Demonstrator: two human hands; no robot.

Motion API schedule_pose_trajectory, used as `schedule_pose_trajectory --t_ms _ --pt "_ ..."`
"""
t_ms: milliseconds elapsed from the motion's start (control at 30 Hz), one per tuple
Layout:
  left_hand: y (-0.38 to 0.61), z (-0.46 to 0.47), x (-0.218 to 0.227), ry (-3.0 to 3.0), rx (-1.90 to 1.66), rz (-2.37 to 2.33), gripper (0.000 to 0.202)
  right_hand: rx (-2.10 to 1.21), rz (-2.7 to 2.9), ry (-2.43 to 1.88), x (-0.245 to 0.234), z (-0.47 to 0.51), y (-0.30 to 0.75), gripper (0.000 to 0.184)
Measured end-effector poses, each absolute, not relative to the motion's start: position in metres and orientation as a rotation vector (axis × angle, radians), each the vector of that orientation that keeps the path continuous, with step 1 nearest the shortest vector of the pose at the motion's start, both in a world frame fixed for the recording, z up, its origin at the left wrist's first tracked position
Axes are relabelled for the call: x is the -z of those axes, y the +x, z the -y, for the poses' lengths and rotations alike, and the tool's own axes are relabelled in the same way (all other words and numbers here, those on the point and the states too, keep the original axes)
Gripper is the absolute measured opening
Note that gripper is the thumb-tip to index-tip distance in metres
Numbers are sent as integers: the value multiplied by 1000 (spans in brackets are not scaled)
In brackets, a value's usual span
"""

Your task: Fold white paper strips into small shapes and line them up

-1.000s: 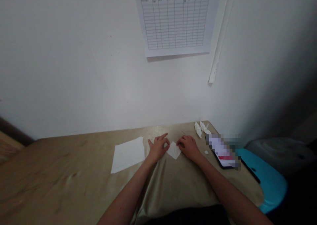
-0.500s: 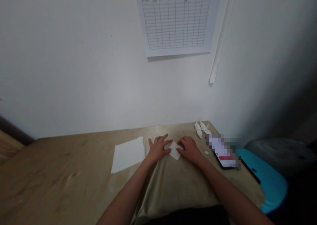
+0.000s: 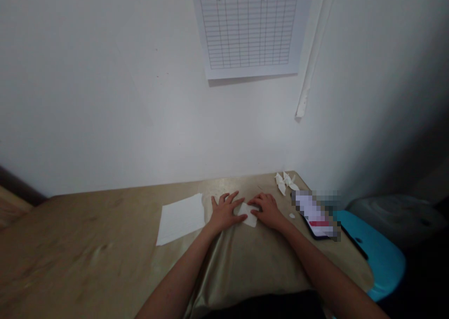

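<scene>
A small folded piece of white paper (image 3: 249,219) lies on the table between my two hands. My left hand (image 3: 225,212) is spread out flat at its left, its thumb resting on the paper and the other fingers apart on the cloth. On the opposite side, my right hand (image 3: 267,210) has bent fingers, with thumb and forefinger on the paper's right part. How firmly they grip is hard to see. Left of my left hand lies a larger sheet of white paper (image 3: 181,220).
Folded white paper shapes (image 3: 286,182) lie at the table's back right corner. Near them are a small white scrap (image 3: 292,215) and a phone (image 3: 314,216) with a blurred screen. A blue stool (image 3: 386,253) stands beyond the right edge. The wall (image 3: 140,99) borders the table's back.
The small paper has turned slightly, from a pointed diamond to a squarer outline. My left thumb has slid a little to the right over it. Both hands stay in nearly the same place.
</scene>
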State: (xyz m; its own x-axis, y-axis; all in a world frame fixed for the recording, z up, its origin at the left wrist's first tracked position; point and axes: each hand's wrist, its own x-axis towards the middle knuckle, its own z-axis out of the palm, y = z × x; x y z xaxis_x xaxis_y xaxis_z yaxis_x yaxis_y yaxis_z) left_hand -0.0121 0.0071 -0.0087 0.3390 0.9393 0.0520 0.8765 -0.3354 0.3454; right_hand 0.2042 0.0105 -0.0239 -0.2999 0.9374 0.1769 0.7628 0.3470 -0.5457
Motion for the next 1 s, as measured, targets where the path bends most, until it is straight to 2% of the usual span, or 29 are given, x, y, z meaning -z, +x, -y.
schedule_pose_trajectory --t_ms 133,267,433,567,800,1000 --pt "-12 -7 6 2319 -392 -1634 46 -501 2172 -1478 24 -10 204 33" --pt "-11 -7 2 2290 -408 -1610 39 -500 2166 -1468 23 -9 204 33" --pt "-8 -5 1 2237 -482 -1599 39 -480 2159 -1461 22 -8 203 33" --pt "-5 -3 2 2211 -565 -1614 40 -480 2122 -1473 23 -8 203 23" --pt "-3 -3 4 2204 -612 -1606 30 -466 2076 -1426 29 -13 204 14" --pt "-4 -4 4 2197 -655 -1663 53 -412 1899 -1415 30 -18 209 10"
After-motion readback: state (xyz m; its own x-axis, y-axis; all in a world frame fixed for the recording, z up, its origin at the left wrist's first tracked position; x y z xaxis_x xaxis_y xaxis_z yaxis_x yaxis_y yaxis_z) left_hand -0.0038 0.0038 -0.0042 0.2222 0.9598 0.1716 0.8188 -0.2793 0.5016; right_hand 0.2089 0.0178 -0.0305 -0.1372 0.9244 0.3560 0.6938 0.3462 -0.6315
